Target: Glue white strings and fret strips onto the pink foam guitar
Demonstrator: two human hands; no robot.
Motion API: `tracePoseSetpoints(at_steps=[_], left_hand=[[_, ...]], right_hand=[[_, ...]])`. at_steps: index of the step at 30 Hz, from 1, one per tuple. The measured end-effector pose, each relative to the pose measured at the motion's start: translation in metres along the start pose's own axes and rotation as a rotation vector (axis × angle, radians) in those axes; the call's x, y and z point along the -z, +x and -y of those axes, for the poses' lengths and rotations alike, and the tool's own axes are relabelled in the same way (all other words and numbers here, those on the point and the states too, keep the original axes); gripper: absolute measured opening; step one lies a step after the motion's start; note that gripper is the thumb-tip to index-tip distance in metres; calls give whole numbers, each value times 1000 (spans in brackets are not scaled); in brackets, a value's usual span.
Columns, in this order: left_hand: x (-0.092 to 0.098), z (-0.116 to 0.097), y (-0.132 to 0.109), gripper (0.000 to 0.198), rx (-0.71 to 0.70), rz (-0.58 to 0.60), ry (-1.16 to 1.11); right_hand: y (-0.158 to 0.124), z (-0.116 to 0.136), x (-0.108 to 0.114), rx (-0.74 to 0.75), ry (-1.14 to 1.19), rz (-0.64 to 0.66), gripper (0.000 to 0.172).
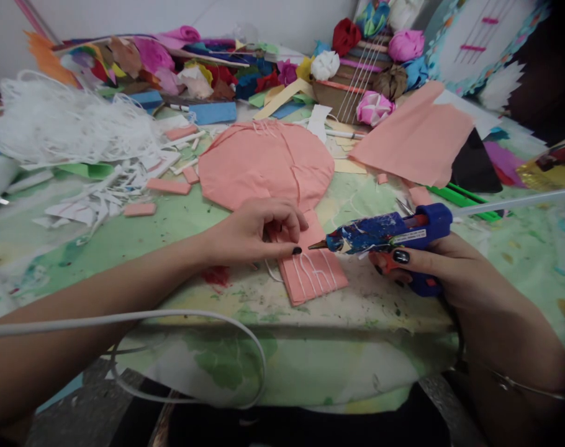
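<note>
My left hand (264, 230) rests over the narrow pink neck of a paper-covered guitar-like shape (264, 158), its thumb touching the neck and its fingers curled. A loop of white string (274, 271) comes out from under this hand, which appears closed on it; the grip itself is partly hidden. Several white strings lie in rows across the neck's near end. In my right hand (431, 261) is a blue glue gun (385, 233), fingers around its handle near the orange trigger. Its metal nozzle points left, just beside my left thumb. A long glue stick (515, 202) sticks out of its back.
A tangled heap of white string (72, 121) and paper scraps lie at left. Behind stand crumpled coloured paper and a brown paper guitar (343, 93) with paper flowers. A pink sheet (413, 136) lies at right over a dark flat object. A white cable (194, 313) loops in front.
</note>
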State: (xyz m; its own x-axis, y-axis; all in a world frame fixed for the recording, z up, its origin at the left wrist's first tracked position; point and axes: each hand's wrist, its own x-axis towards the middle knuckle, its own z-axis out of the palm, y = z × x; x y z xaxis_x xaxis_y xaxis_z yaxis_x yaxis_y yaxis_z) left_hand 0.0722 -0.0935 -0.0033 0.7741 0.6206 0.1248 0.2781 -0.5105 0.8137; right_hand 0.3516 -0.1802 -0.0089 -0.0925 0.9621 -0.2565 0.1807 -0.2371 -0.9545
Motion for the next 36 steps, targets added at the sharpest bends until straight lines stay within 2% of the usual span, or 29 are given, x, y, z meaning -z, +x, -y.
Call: tracePoseSetpoints(at_steps=[5, 13, 22, 28, 36], left_hand=[[0, 2, 0, 9, -10, 2, 40], [2, -1, 1, 7, 27, 21, 3], [2, -4, 1, 5, 51, 43, 0], [4, -5, 2, 11, 81, -8, -43], [6, -6, 4, 12, 34, 96, 29]], right_hand=[[0, 2, -2, -22, -14, -36, 29], [1, 0, -1, 26, -26, 19, 29], [1, 3, 1, -39, -92, 37, 28], [0, 2, 2, -67, -107, 7, 31], [-2, -2, 4, -32, -86, -7, 30]])
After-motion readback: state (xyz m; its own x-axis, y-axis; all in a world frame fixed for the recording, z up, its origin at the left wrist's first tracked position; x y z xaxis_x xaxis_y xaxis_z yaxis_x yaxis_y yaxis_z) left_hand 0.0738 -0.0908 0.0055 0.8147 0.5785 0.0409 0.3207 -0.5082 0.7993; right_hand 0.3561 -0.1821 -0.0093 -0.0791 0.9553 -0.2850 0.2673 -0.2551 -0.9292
